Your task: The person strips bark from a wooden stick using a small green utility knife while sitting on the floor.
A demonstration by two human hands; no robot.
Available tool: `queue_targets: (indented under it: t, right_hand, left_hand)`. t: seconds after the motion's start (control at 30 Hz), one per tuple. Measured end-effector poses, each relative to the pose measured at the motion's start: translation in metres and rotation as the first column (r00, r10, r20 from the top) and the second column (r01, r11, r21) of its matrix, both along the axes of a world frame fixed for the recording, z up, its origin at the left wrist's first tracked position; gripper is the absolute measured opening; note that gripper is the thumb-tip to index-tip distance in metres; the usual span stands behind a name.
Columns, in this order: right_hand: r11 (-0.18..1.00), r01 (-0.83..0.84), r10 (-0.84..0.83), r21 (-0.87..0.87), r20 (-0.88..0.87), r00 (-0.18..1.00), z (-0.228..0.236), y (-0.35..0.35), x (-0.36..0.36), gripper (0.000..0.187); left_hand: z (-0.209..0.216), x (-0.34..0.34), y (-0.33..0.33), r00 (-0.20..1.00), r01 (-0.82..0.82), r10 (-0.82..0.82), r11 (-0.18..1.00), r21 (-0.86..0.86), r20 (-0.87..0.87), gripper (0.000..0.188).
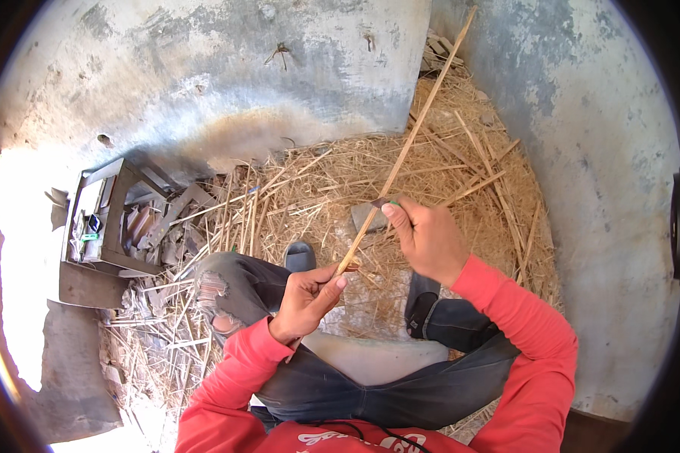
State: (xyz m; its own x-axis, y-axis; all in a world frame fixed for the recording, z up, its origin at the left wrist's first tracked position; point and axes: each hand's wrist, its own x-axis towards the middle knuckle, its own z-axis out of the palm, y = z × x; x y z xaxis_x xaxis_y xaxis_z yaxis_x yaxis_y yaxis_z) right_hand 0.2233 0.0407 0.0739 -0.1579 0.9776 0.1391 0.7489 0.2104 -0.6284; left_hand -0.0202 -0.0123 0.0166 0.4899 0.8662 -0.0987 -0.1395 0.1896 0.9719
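Observation:
A long, pale strip of split bamboo or wood [423, 115] slants from my lap up to the far wall. My left hand [307, 300] is closed around its lower part, thumb lying along it, and a scrap of reddish-brown material [350, 267] shows at the fingers. Farther up the strip, my right hand [431, 238] is closed on a small knife [379, 202]. Its dark blade rests against the strip, and a bit of green shows beside the thumb; the rest of the handle is hidden in the fist.
Shavings and loose strips [302, 189] cover the floor. A dark wooden cabinet [113, 264] with scraps inside stands at the left. Worn grey walls [597, 189] rise ahead and at the right. A pale, smooth surface [374, 355] lies between my legs, near a grey slipper [300, 255].

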Motion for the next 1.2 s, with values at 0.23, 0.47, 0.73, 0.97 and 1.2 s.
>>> queue_targets:
  t: [0.23, 0.47, 0.73, 0.97, 1.2]
  right_hand:
    - [0.888, -0.326, 0.194, -0.326, -0.378, 0.905, -0.02, -0.023, -0.015, 0.048]
    - [0.82, -0.486, 0.252, -0.302, -0.572, 0.781, -0.022, -0.015, -0.004, 0.044]
    - [0.956, -0.192, 0.053, -0.222, -0.514, 0.856, -0.03, -0.025, -0.022, 0.03]
    - [0.92, -0.387, 0.318, -0.054, -0.472, 0.822, -0.034, -0.029, -0.028, 0.013]
    - [0.82, -0.532, 0.422, -0.21, -0.406, 0.811, -0.027, -0.038, -0.02, 0.029]
  left_hand:
    - [-0.009, -0.004, 0.0, 1.0, 0.015, -0.016, 0.999, 0.035, 0.012, 0.042]
    - [-0.008, 0.0, -0.002, 0.999, -0.035, 0.035, 0.998, 0.054, -0.008, 0.044]
    - [-0.013, 0.008, -0.003, 0.964, -0.111, 0.149, 0.978, 0.177, -0.218, 0.047]
    - [-0.023, 0.007, -0.001, 0.948, -0.204, 0.235, 0.966, 0.159, -0.214, 0.045]
    - [-0.016, -0.013, 0.009, 0.984, -0.165, 0.169, 0.984, -0.072, 0.054, 0.054]
